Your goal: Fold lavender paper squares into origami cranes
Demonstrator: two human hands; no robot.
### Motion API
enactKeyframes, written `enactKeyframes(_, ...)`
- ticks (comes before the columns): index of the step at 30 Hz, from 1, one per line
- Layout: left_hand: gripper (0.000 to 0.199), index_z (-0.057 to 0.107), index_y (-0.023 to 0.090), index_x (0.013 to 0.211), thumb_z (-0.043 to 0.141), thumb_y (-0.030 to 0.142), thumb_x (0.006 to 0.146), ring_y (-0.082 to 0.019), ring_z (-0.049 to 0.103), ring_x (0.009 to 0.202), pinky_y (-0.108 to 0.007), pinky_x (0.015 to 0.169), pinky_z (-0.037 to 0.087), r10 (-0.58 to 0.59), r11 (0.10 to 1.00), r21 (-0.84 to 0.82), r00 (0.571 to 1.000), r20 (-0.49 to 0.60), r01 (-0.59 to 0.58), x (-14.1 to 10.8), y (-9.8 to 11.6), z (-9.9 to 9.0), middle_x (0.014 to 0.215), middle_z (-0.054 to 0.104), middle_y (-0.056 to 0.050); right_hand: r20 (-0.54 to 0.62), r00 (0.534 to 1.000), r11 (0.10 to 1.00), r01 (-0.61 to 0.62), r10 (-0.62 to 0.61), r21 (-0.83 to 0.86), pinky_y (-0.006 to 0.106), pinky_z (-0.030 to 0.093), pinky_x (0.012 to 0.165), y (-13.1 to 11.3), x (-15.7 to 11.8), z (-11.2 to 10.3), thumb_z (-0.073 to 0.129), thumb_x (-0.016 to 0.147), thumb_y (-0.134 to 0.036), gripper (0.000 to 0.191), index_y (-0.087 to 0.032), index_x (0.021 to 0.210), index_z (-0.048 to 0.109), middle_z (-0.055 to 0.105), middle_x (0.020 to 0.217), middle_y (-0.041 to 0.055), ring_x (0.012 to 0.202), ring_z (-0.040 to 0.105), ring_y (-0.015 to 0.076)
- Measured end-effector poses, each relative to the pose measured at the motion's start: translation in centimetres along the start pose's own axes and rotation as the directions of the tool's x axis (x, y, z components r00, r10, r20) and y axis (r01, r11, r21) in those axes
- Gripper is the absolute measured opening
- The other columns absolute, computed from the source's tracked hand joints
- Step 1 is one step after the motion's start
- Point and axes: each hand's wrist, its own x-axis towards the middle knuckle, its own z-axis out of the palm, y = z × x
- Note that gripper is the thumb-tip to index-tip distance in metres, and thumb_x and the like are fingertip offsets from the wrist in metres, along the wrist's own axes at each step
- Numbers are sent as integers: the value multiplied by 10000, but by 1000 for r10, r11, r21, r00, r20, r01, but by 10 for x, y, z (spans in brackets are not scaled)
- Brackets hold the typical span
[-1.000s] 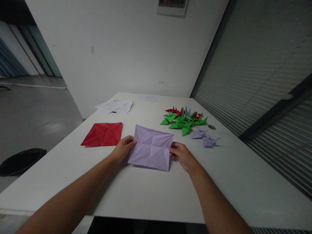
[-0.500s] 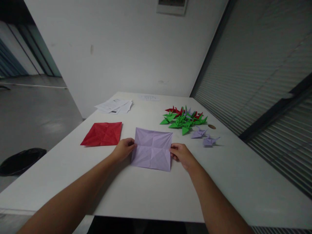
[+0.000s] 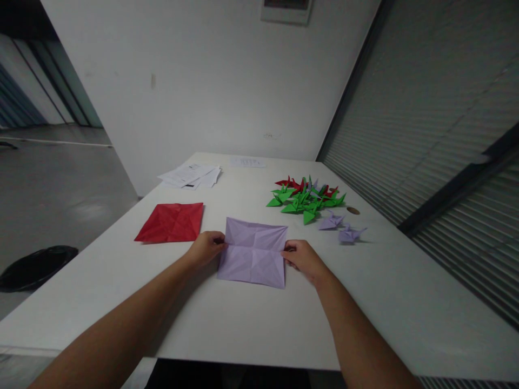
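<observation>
A creased, square sheet of light purple paper is in front of me at the middle of the white table. My left hand pinches its left edge, and my right hand pinches its right edge. Fold lines cross at the sheet's centre, with a crease running from side to side between my hands. To the left of my left hand lies a creased red sheet, flat and apart from the purple one.
Several folded green paper cranes are piled at the back right with red ones. Two purple cranes stand nearer. Printed papers lie at the back left. A slatted blind borders the right side.
The purple sheet's far edge has come down a little toward me, and its middle crease looks sharper. Both hands keep hold of its sides.
</observation>
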Motion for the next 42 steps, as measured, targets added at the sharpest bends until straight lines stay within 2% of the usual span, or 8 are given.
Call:
enactKeyframes(11,111,748,155,754,672,201,688,-193,580,691,-293,651,430,18,994,112,1000,1,-19,2,-2,-4,729,660,-38,118,957,921,288,-266,-263,257,448,607,8,6,-6,660,718,-224,160,-121,785,762,760,769,66,668,630,182)
enactKeyframes(19,125,736,123,741,631,167,688,-195,561,678,-294,620,410,46,988,146,997,57,-54,1,-1,-3,733,649,-60,127,948,896,317,-291,-311,283,495,668,1,3,-3,659,732,-152,177,-122,847,790,797,835,88,721,686,219)
enactKeyframes(26,190,657,171,956,619,210,774,-161,542,638,-266,608,392,49,982,190,986,-156,-19,-3,9,-9,729,612,-6,108,932,828,357,-346,-431,247,401,588,0,2,-3,670,722,-141,77,-143,704,745,730,684,37,638,617,181)
enactKeyframes(28,129,639,176,915,623,270,830,-157,534,641,-266,615,400,128,967,241,970,-205,-76,-9,18,-12,730,601,-8,93,934,833,350,-345,-429,242,385,581,0,1,-2,670,711,-143,69,-150,694,736,704,656,20,624,596,170)
enactKeyframes(30,157,650,176,856,578,306,907,-152,548,658,-263,634,425,270,942,224,961,-58,-251,-18,31,-11,746,608,-24,71,941,849,329,-330,-414,235,371,571,0,0,-1,661,710,-151,69,-155,685,725,682,635,7,606,571,157)
enactKeyframes(33,208,712,182,1037,551,289,961,-192,640,881,-285,796,493,516,806,112,784,345,-581,-30,48,-3,973,680,-90,38,945,864,312,-324,-396,227,337,541,-2,-1,-1,643,701,-155,71,-159,652,694,622,584,-14,569,510,136)
enactKeyframes(35,305,692,196,1213,602,318,948,-229,652,994,-318,884,506,567,726,110,682,462,-678,-35,54,4,1132,676,-129,42,941,870,327,-336,-369,223,323,529,-3,-2,0,632,692,-150,63,-161,647,674,588,574,-26,556,475,125)
enactKeyframes(42,232,755,227,1125,613,309,960,-256,659,1036,-376,935,507,595,611,205,615,518,-764,-29,44,10,1161,696,-132,129,941,933,330,-313,-142,271,490,689,-2,-3,2,663,674,-139,253,-143,921,720,730,848,42,745,620,182)
